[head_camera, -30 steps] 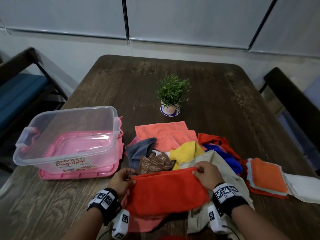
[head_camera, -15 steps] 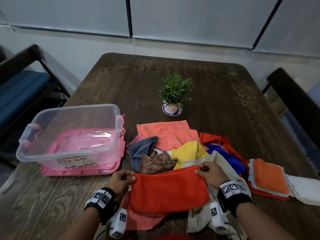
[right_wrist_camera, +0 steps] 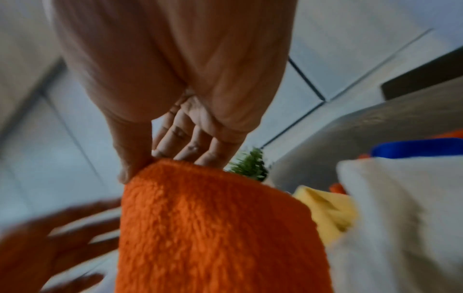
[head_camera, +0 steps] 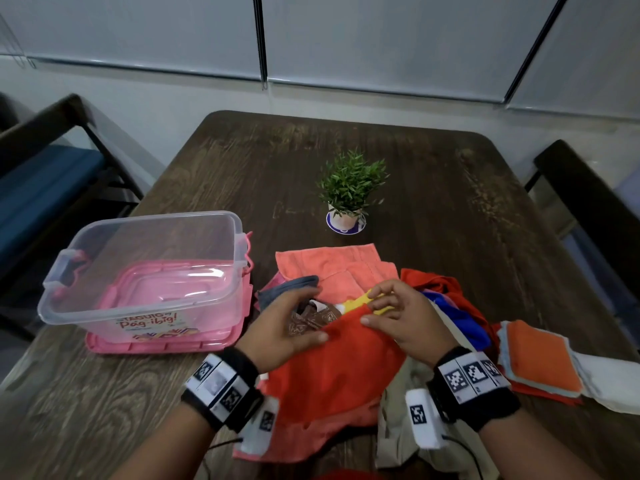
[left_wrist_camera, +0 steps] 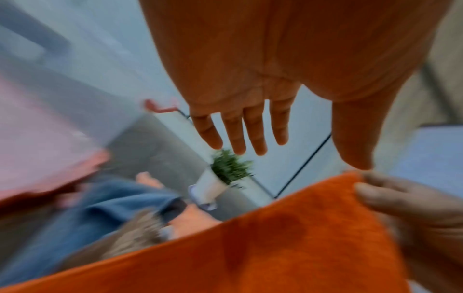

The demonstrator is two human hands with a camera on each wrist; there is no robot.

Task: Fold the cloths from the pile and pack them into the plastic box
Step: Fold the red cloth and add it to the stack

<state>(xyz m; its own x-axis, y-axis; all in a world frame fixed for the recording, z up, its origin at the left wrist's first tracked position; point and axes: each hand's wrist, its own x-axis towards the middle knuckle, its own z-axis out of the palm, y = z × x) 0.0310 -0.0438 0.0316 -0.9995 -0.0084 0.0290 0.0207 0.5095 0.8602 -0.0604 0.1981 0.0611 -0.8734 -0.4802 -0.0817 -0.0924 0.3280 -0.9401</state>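
An orange-red cloth (head_camera: 329,375) lies in front of me on the cloth pile, its right end brought over toward the middle. My right hand (head_camera: 391,313) pinches the cloth's (right_wrist_camera: 213,228) upper edge, thumb on the near side and fingers behind it. The left hand (head_camera: 294,320) hovers beside it with straight fingers (left_wrist_camera: 235,134) and holds nothing; its thumb lies at the cloth's (left_wrist_camera: 250,247) edge. The clear plastic box (head_camera: 69,296) stands at the left on its pink lid (head_camera: 166,346), with nothing inside.
The pile behind my hands holds salmon (head_camera: 329,265), grey (head_camera: 287,289), brown patterned (head_camera: 311,320), yellow (head_camera: 360,301), blue (head_camera: 464,323) and beige (head_camera: 408,427) cloths. Folded cloths (head_camera: 540,362) are stacked at the right. A small potted plant (head_camera: 348,188) stands mid-table. Chairs flank the table.
The hands have come together at the middle. The right hand has carried its end of the orange-red cloth leftward, and the left hand has let go of its corner and straightened.
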